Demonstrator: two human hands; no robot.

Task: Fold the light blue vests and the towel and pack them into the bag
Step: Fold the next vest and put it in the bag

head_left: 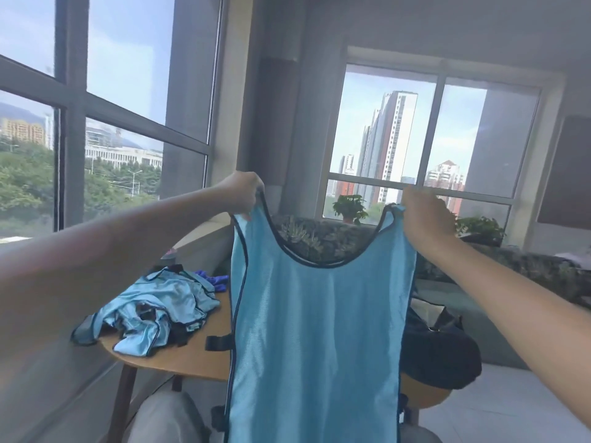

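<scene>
- The left hand (244, 195) is raised in front of the person, fingers curled tight round the left shoulder strap of a light blue vest (319, 330).
- The right hand (427, 215) is up at about the same height, fingers closed on the vest's other strap.
- Between the two hands the neckline dips in a dark-trimmed curve; below them the vest hangs full length, spread flat and facing the camera, its lower end running out of the bottom of the view.
- Small black tabs (217, 343) stick out from the vest's left edge, well below the left hand.
- Below and to the left of the left hand, a heap of vests (150, 311) lies crumpled on a wooden table (179, 356), one edge drooping over the table's rim.
- Just beyond the heap, still below the left hand, sits a small dark blue cloth (215, 279); whether it is the towel cannot be told.
- Below the right hand, partly hidden behind the hanging vest, a dark bag (438, 353) rests on the table's right end with its top open.
- Behind the hands, a patterned sofa back (323, 236) runs across under a window (412, 135), with potted plants (348, 207) on the sill near the right hand.
- A larger window (96, 107) fills the wall beyond the left arm.
</scene>
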